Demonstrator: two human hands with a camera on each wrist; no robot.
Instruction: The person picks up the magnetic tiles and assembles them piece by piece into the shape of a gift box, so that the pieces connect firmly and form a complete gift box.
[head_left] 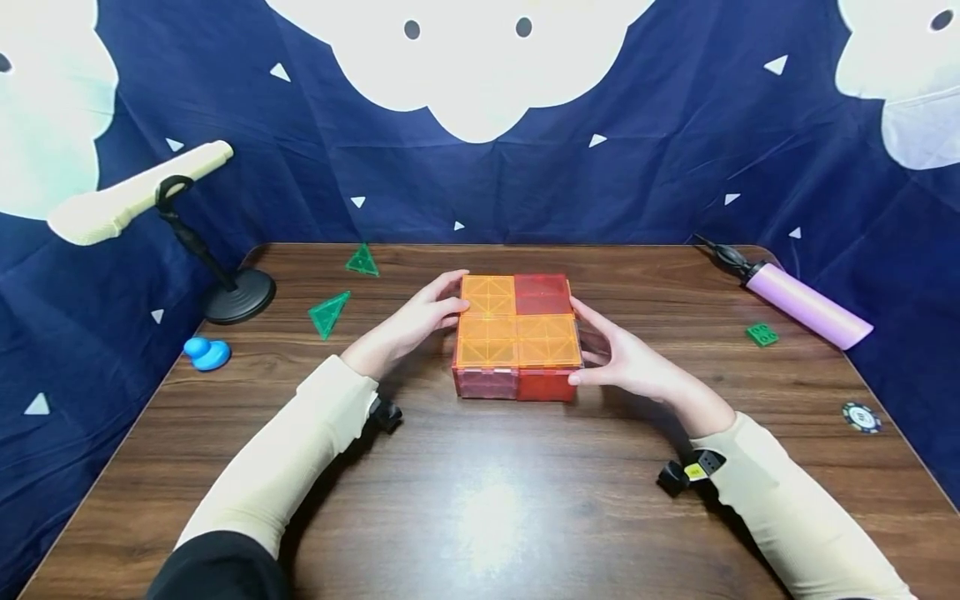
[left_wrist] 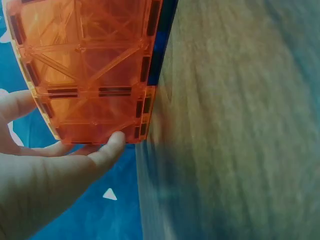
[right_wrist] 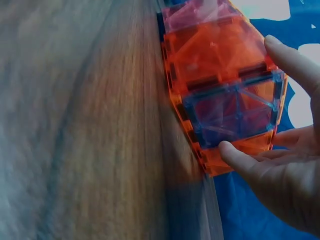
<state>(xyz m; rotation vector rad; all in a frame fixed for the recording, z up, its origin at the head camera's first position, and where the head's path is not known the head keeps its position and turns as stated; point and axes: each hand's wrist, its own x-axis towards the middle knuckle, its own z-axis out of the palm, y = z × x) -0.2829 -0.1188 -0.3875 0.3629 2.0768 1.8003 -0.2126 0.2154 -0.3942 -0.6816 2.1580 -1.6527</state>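
A low box of see-through magnetic tiles sits on the table, topped with orange tiles and one red tile at its far right. Pink and red tiles form its near face. My left hand holds the left side toward the far corner, fingertips on the orange side tiles. With my right hand I grip the right side, the thumb at the near corner and the index finger farther back. A blue-edged tile lies under a right fingertip in the right wrist view. Other fingers are partly hidden behind the box.
Two green triangle tiles lie left of the box. At the left edge are a blue rubber-like piece and a black stand holding a cream tube. On the right are a pink hand pump, a green toy brick and a poker chip.
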